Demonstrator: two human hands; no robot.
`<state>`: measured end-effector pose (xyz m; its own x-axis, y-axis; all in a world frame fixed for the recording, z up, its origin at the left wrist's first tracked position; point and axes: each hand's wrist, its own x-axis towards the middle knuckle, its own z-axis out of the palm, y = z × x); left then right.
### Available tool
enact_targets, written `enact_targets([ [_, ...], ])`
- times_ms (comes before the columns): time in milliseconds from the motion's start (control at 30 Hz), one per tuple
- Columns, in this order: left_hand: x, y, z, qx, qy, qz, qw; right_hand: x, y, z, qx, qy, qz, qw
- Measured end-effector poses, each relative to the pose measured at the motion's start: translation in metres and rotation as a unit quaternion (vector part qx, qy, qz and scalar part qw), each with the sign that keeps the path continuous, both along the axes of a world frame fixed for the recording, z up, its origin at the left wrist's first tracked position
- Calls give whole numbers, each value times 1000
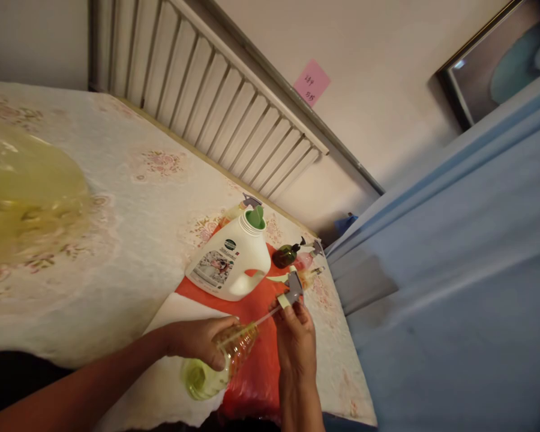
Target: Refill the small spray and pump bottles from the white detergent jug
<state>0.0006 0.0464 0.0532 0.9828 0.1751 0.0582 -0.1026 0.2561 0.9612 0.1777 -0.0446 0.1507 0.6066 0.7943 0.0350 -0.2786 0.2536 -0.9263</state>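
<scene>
My left hand (202, 341) wraps round a clear ribbed spray bottle (242, 351), which is tilted with its neck up to the right and its greenish base toward me. In my right hand (296, 329) is a grey-and-pale-yellow trigger spray head (291, 291). Its thin dip tube slants down into the bottle's neck, while the head itself is apart from the neck. Just beyond my hands stands a white handled jug (230, 261) with a printed label; its mouth is uncapped and shows green inside.
A red plastic sheet (252, 384) and a white cloth (162, 384) lie on the floral tablecloth (130, 252). Behind the jug are a dark green pump bottle (284, 256) and other bottles. A yellow plastic bag (31, 192) sits left, a radiator (216, 90) behind, a blue curtain (454, 288) right.
</scene>
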Motion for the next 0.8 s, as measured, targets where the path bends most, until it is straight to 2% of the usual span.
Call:
enact_targets([
  [200, -4, 4, -4, -36, -14, -24, 999, 20, 1, 27, 46, -2, -28, 999],
  [333, -8, 11, -3, -7, -5, -11, 1000, 39, -3, 41, 72, -5, -65, 995],
  [433, -12, 16, -4, 13, 15, 3, 1000, 56, -5, 41, 89, -13, -80, 993],
  [567, -17, 22, -9, 11, 23, 17, 1000, 78, -3, 18, 68, -1, -67, 995],
  [667, -18, 25, -12, 15, 31, 38, 999, 89, 1, -16, -13, 36, -18, 999],
  [800, -18, 27, -9, 25, 17, 53, 998, 91, 6, -64, -69, 57, 25, 996],
])
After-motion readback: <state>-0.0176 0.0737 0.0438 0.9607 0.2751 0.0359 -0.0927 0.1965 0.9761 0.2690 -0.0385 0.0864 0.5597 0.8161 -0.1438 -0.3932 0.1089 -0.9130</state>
